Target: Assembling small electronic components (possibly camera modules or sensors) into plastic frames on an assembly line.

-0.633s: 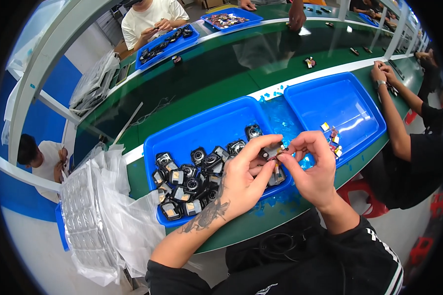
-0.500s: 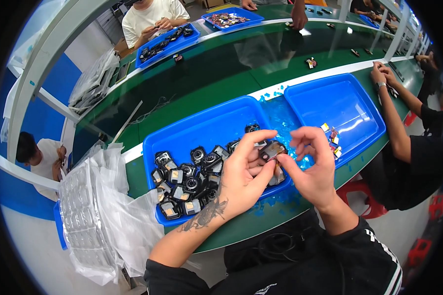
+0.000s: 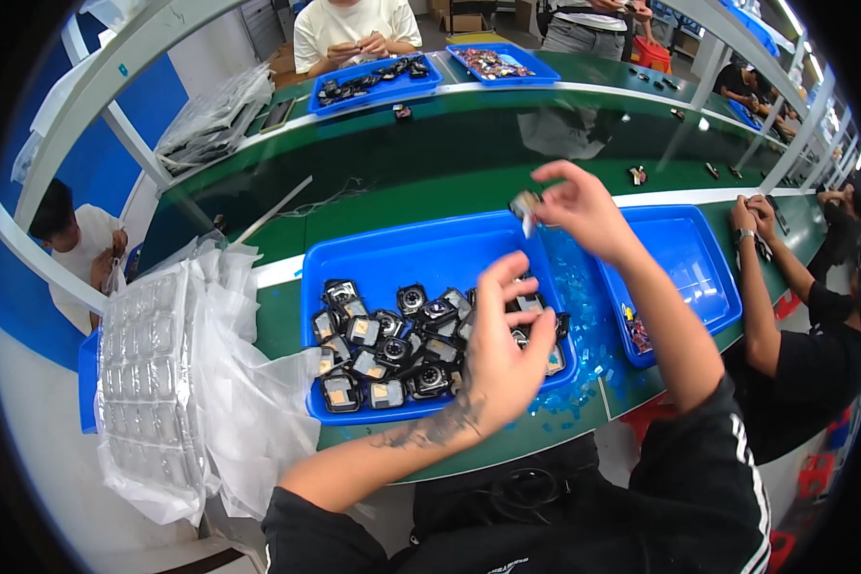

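Observation:
My right hand [image 3: 584, 212] is raised beyond the far right corner of a blue tray [image 3: 411, 237]. Its fingertips pinch a small grey-and-brown electronic part [image 3: 523, 207] with a pale strip hanging down. My left hand [image 3: 503, 359] hovers over the tray's right side, fingers curved and apart, with no object plainly in its grasp. Under and beside it lie several black watch cases [image 3: 432, 379], some showing round sensor backs, others grey and tan insides. The left hand hides part of this pile.
A second blue tray [image 3: 684, 251] at right holds small colourful parts [image 3: 637, 332]. Bits of blue film [image 3: 574, 277] litter the bench between the trays. Plastic-wrapped clear blister trays [image 3: 148, 373] stand at left. A co-worker's hands [image 3: 756, 215] rest on the bench at right; others sit across.
My right hand has left the left hand and moved up and away with the small part. The left hand's fingers have spread over the tray. My view has shifted slightly.

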`<state>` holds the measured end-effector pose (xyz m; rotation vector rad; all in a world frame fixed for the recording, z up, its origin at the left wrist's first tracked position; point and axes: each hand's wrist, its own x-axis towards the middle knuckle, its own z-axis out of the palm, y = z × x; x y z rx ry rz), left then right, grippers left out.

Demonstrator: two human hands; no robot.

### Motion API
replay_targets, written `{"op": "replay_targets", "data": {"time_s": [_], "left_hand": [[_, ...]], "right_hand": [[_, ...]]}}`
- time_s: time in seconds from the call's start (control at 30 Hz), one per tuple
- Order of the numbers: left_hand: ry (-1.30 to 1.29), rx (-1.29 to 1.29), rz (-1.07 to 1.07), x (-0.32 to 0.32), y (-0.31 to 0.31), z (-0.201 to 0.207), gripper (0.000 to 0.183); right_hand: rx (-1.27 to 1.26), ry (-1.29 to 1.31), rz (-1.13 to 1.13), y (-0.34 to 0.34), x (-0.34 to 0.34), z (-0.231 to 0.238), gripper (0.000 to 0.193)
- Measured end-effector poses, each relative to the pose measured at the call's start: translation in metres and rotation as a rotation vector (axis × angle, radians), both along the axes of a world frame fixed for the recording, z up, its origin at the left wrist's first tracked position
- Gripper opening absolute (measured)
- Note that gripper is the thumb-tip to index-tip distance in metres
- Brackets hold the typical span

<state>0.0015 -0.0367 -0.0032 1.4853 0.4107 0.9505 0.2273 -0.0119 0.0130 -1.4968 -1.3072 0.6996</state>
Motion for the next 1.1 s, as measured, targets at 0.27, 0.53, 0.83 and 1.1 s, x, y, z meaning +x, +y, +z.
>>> {"op": "replay_targets", "data": {"time_s": [0.27,0.53,0.83,1.1], "left_hand": [[-0.273,1.227,-0.411,-0.027,-0.094,-0.056,0.046],[-0.14,1.274,-0.493,-0.027,-0.099,-0.074,0.054],[-0.133,1.172,-0.418,-0.028,-0.093,-0.073,0.047],[-0.186,0.863,-0.332,-0.026,-0.081,-0.044,0.048]], "right_hand": [[-0.288,-0.467,-0.506,0.111,0.066,-0.067,0.044],[-0.4,-0.161,-0.434,0.106,0.082,-0.062,0.057],[-0.044,-0.451,-0.083,0.071,0.041,-0.023,0.019],[-0.308,-0.918,0.35,-0.01,-0.037,-0.011,0.029]]}}
